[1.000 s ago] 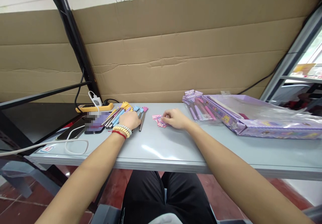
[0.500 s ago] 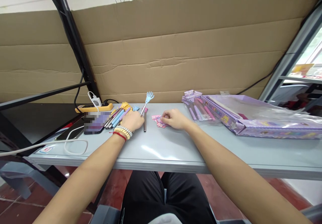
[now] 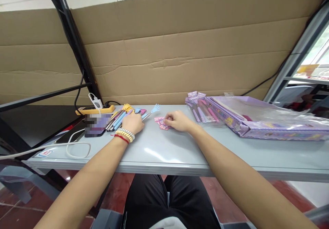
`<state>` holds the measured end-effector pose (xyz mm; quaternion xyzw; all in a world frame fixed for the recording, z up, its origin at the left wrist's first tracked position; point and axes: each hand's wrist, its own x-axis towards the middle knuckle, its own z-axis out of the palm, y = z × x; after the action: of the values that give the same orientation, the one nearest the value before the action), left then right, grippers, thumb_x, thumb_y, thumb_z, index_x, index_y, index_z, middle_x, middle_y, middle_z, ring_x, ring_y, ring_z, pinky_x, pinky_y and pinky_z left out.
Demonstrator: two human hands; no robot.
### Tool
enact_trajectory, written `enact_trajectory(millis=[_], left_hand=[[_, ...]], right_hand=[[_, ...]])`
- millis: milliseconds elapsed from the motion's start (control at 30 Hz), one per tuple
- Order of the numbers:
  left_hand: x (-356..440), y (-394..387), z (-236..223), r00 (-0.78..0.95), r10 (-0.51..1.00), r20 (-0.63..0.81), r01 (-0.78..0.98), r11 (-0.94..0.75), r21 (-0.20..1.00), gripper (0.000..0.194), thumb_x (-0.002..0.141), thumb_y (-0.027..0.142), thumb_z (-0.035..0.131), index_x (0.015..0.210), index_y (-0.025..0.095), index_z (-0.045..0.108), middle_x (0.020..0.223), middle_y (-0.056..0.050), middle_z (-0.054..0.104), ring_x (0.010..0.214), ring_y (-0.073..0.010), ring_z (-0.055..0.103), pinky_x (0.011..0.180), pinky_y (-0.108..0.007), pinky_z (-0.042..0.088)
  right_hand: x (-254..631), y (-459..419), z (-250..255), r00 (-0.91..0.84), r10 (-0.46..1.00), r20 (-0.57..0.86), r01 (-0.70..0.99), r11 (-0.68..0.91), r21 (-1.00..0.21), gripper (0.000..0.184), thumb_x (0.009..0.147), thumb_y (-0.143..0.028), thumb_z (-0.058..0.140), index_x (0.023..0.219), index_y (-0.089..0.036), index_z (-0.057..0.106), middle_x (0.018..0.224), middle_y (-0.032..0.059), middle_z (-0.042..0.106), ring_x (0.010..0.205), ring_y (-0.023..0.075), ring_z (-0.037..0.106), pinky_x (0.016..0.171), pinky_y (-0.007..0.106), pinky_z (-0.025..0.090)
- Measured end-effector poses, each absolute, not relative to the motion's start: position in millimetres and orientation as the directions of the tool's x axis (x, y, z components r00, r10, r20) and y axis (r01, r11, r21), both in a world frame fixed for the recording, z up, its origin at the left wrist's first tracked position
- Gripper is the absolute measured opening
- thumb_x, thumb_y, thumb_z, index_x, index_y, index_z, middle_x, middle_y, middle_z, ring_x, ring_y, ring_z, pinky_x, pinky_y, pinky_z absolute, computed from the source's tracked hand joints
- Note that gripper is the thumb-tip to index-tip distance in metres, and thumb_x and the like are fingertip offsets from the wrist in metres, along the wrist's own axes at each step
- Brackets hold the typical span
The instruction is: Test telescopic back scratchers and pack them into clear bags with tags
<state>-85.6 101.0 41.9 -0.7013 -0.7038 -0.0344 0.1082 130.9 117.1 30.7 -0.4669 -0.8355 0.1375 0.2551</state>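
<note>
Together, the hands flank the pink cards, right fingers touching them.

We see a bright view under soft, fairly even light, with a pale streak of glare on the tabletop at 6 o'clock. Between 2 and 3 o'clock, the window looks washed out. We find the black shelf at 9 o'clock sunk in shadow. Pixelation masks the phone towards 8 o'clock. Wide-angle stretching pulls at our edges, and the view smears towards 4 o'clock.
</note>
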Motion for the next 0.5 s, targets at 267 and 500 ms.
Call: enact_trajectory(millis=[267,500], left_hand=[[-93,102,44,-0.060,0.973,0.222,0.987,0.090,-0.129,0.033,0.078,0.019,0.046,0.106,0.013,0.064,0.107,-0.019,0.065,0.098,-0.0302,0.064,0.079,-0.039,0.050],[-87,102,57,-0.069,0.936,0.346,0.997,0.073,0.002,0.039,0.087,0.040,0.040,0.098,0.014,0.067,0.098,-0.019,0.068,0.094,-0.0323,0.065,0.078,-0.039,0.049]], right_hand=[[132,117,33,-0.422,0.854,0.304,0.708,0.520,-0.477,0.018,0.077,-0.030,0.053,0.075,-0.017,0.066,0.066,0.0013,0.065,0.059,0.0112,0.053,0.055,0.022,0.034],[129,117,34,-0.367,0.855,0.368,0.656,0.518,-0.549,0.023,0.080,-0.036,0.054,0.074,-0.016,0.064,0.058,0.0002,0.061,0.054,0.0104,0.051,0.053,0.022,0.034]])
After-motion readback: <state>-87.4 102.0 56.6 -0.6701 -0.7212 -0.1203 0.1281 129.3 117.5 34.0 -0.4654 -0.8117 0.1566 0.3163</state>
